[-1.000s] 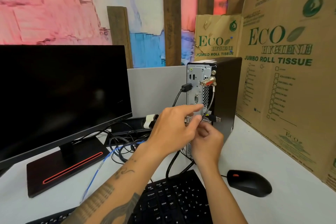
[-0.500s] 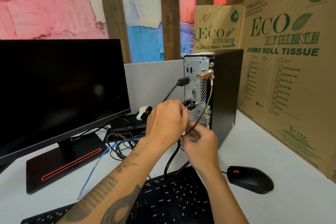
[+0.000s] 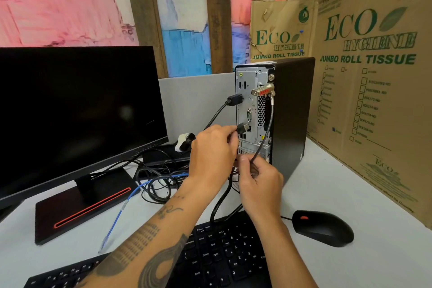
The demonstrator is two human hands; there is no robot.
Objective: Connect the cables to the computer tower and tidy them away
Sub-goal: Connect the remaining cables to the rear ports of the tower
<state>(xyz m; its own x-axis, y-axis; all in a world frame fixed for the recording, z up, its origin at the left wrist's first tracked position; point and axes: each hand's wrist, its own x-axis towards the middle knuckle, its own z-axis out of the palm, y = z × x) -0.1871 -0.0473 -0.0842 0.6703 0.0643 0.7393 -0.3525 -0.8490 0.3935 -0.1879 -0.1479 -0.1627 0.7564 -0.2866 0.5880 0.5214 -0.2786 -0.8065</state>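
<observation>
Currently a black USB plug [image 3: 242,128] is pinched in the left hand [image 3: 214,154] and held just beside the ports low on the rear panel of the computer tower [image 3: 289,110], which stands upright on the counter [image 3: 350,194], while the right hand [image 3: 259,184] grips a thin cable [image 3: 268,124] just below. One cable [image 3: 235,100] is already seated higher up; judged next, the plug must be squared to a free port and pushed home

A white desk [image 3: 339,194] carries a black computer tower [image 3: 289,110] standing upright near its back, rear panel showing. A monitor [image 3: 70,110] stands at left, with tangled cables [image 3: 159,182] between them. A black keyboard [image 3: 222,252] and mouse [image 3: 323,227] lie nearest.
</observation>
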